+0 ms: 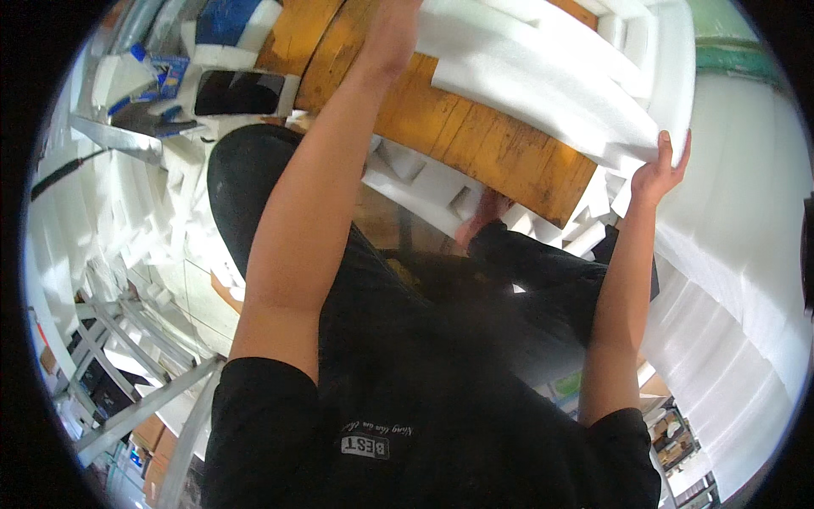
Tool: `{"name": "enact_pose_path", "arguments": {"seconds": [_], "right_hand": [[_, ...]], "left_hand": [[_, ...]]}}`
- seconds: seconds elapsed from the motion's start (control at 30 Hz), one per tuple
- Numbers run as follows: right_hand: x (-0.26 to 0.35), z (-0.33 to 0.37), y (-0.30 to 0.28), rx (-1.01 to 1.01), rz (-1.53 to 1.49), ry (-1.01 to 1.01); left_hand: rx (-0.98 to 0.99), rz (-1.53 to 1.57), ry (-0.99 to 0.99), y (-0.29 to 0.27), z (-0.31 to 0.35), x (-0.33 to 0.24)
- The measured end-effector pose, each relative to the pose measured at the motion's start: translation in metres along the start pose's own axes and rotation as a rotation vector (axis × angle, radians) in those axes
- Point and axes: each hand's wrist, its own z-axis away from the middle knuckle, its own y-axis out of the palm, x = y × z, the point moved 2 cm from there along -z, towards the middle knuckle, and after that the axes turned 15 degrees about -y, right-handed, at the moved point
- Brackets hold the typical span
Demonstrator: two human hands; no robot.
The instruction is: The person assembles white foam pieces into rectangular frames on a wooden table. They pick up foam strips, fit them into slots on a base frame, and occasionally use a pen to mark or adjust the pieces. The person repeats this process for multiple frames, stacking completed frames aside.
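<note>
Wooden tabletop under white foam sheets; both hands, left, right, grasping sheets; blue-white package top left.

A round wooden surface of orange-brown planks carries long white foam strips, stacked lengthwise across its upper half and reaching to its right edge. Near the surface's far left rim lie a dark flat tray and a blue-and-white foam piece. Below the rim, the floor is strewn with white foam offcuts, small blocks and notched scraps heaped close against the surface's underside. A tall stack of white foam sheets stands just beside the surface at right.
</note>
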Motion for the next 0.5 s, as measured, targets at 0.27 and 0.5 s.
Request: {"name": "enact_pose_path", "arguments": {"seconds": [0.27, 0.5], "right_hand": [[0.000, 0.005, 0.002, -0.007, 0.040, -0.034], [0.006, 0.007, 0.012, -0.022, 0.140, -0.074]], "left_hand": [[-0.020, -0.162, 0.172, 0.005, 0.017, -0.006], [0.115, 0.048, 0.076, 0.005, 0.021, -0.012]]}}
